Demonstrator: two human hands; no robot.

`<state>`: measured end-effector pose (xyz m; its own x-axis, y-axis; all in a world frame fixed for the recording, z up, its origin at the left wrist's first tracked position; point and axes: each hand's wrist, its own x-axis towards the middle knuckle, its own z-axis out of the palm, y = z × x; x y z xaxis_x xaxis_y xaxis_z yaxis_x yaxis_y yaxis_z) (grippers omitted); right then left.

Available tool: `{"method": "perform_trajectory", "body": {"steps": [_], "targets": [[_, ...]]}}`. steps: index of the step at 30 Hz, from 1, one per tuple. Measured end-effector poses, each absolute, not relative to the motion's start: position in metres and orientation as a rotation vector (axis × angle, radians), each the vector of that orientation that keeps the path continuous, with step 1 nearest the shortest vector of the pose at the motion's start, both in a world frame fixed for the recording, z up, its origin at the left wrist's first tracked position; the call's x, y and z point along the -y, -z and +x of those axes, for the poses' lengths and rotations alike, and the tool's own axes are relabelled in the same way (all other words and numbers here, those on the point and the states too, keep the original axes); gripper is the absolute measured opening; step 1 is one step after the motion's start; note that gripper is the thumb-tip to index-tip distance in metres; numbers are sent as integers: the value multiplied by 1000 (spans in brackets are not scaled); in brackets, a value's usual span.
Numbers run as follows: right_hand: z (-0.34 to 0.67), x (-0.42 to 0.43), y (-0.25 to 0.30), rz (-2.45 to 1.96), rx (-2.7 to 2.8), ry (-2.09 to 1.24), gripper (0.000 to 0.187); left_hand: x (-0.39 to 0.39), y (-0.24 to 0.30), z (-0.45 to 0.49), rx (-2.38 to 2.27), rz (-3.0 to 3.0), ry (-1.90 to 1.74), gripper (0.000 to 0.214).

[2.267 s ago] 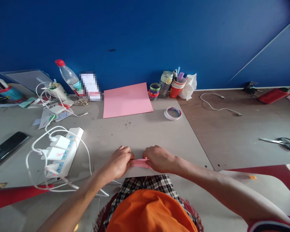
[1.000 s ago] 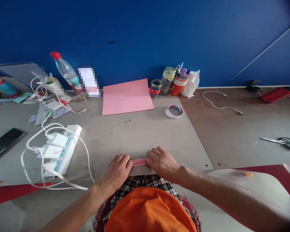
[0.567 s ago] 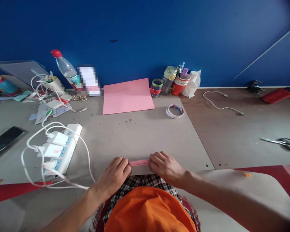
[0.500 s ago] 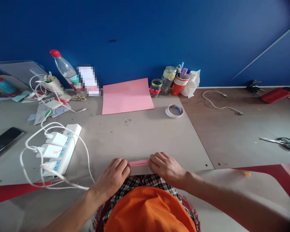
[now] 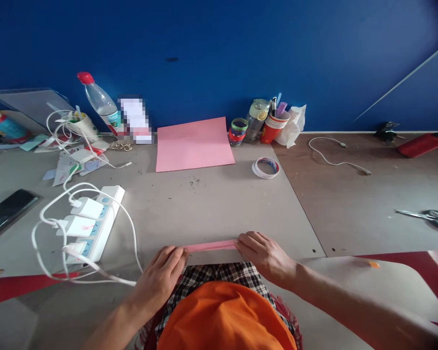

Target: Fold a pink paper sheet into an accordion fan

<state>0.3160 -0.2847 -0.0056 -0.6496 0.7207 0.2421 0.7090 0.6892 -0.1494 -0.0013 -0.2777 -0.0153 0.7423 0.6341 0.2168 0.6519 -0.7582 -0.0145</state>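
Observation:
A narrow folded strip of pink paper point(image 5: 211, 246) lies along the table's front edge, stretched sideways between both hands. My left hand point(image 5: 165, 269) is closed over its left end, thumb and fingers pressed to the paper. At the right end, my right hand point(image 5: 260, 250) pinches the strip with curled fingers. Both ends of the strip are hidden under the fingers. Farther back, a flat pink sheet of paper point(image 5: 195, 146) rests against the blue wall.
A roll of tape point(image 5: 265, 167) lies right of the pink sheet. To the left are a power strip point(image 5: 107, 228) with white cables and a phone point(image 5: 10, 214). Scissors point(image 5: 428, 216) lie far right. A bottle point(image 5: 100, 99) and a paper cup point(image 5: 273, 127) with pens stand along the wall.
My hands have moved apart along the paper strip, the left one leftward and the right one rightward. More of the strip shows between them.

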Motion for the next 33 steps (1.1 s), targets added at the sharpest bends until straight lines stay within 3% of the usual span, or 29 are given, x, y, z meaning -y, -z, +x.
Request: {"method": "perform_trajectory", "body": {"steps": [11,23,33], "targets": [[338,291,10,-1217,2528,-132,33,277,17,-13,1220,-2956,272,53],[363,280,6,-1380,2271,-315,33,258,-9,9,1332,-3073,213,23],[317,266,-38,-1323,2307,-521,32,238,-25,24,1519,-3140,-37,15]]}}
